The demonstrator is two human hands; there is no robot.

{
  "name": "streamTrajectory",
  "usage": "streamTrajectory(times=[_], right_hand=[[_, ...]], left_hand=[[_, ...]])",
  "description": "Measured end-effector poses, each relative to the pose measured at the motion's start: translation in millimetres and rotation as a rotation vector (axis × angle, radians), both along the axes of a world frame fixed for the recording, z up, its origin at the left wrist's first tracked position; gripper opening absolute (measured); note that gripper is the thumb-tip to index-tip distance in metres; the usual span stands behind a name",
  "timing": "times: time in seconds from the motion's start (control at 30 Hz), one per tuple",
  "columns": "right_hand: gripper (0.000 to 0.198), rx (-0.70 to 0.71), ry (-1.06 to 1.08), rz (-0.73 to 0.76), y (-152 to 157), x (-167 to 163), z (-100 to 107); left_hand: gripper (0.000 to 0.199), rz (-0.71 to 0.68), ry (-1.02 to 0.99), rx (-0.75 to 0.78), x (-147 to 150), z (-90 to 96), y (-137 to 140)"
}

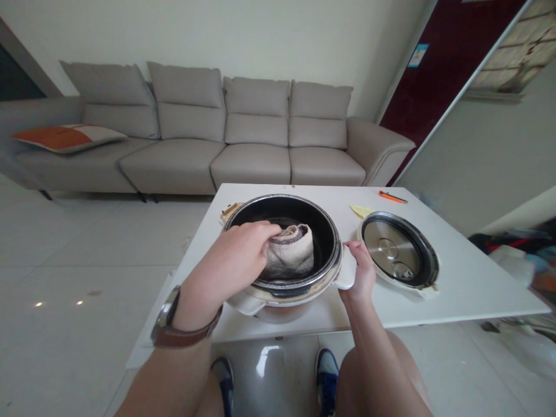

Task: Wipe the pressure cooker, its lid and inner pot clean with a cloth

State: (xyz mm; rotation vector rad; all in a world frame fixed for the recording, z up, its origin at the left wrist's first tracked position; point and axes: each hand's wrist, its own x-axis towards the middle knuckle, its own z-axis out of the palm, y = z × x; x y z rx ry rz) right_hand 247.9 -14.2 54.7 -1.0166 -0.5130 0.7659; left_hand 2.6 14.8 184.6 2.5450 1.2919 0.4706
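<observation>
A round pot with a black inner bowl and a pale outer body, like an electric pressure cooker (324,278), stands near the front edge of the white table. My left hand (243,252), with a watch on its wrist, grips a folded, dirty whitish cloth (290,255) inside the bowl. Its fingertips are partly hidden behind the cloth. At the pot's right side, my right hand (360,269) is closed around the white side handle (346,269). The detached lid (388,249) lies to the right, its metal inner face up.
On the white table (469,284) are an orange utility knife (393,197), a yellow scrap (360,211) and a small brownish item (230,211) behind the pot. A grey sofa (252,162) stands beyond. My feet (326,370) are below the table's front edge.
</observation>
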Motion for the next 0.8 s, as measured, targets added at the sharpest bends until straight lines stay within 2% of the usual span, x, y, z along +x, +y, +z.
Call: streamTrajectory(times=[0.23, 0.4, 0.6, 0.8], right_hand=[[0.019, -0.001, -0.001, -0.002, 0, -4, 6], [0.021, 0.003, -0.024, 0.009, -1, -3, 3], [0.021, 0.0, 0.012, 0.014, -1, 0, -1], [0.021, -0.003, 0.031, 0.011, -1, -3, 3]], left_hand=[[0.037, -0.166, 0.025, -0.063, 29, 3.4, -20], [0.038, -0.226, 0.045, -0.175, 22, -3.9, -17], [0.039, -0.174, 0.099, -0.229, -3, -9.2, -1], [0.044, 0.007, 0.061, -0.02, -2, 1.3, -2]])
